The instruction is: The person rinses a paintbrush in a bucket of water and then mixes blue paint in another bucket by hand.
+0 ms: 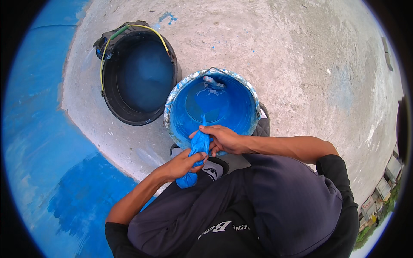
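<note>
My left hand (185, 165) grips a crumpled blue bag (187, 178), which looks like soft plastic and bulges below my fingers. Higher up, my right hand (221, 139) has its fingers closed on the narrowing upper end of the same bag. A thin blue tip points up over the near inside of a paint-crusted bucket (247, 104). That bucket has bright blue liquid in its bottom and a small paint-smeared object (214, 82), too unclear to name, at its back inner wall. My legs and one dark sandal are just below the bucket.
A black bucket (116, 112) of murky bluish water stands at the back left, its yellow wire handle raised, dark crumpled material (100, 46) on its rim. Blue-painted surface (34, 129) runs along the left; pale concrete (309, 86) spreads behind and right. Small structures and greenery show at the far right.
</note>
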The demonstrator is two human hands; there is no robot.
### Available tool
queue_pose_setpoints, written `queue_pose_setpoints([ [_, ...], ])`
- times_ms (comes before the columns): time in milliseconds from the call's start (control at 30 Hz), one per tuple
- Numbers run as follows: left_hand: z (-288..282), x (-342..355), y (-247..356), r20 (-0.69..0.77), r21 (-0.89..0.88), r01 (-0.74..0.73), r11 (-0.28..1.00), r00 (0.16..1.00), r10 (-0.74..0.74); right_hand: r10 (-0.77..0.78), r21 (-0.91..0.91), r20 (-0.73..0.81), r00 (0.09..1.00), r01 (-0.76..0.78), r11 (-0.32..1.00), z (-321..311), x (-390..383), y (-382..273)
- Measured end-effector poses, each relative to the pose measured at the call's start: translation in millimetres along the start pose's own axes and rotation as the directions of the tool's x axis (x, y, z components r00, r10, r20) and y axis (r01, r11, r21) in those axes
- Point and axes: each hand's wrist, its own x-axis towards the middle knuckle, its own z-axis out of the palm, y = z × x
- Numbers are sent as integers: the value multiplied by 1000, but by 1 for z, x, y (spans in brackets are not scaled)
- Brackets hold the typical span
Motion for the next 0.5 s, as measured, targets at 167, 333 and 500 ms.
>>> queue_pose_setpoints([
  [167, -1, -2, 1, 39, 84, 4, 996, 999, -7, 32, -27, -55, 998, -33, 999, 3, -1, -3],
  [333, -3, -1, -3, 35, 110, 2, 994, 999, -6, 36, -58, -103, 994, -42, 997, 7, -3, -7],
  [500, -2, -2, 1, 41, 132, 8, 991, 999, -14, 46, -62, -129, 991, -55, 997, 7, -3, -10],
])
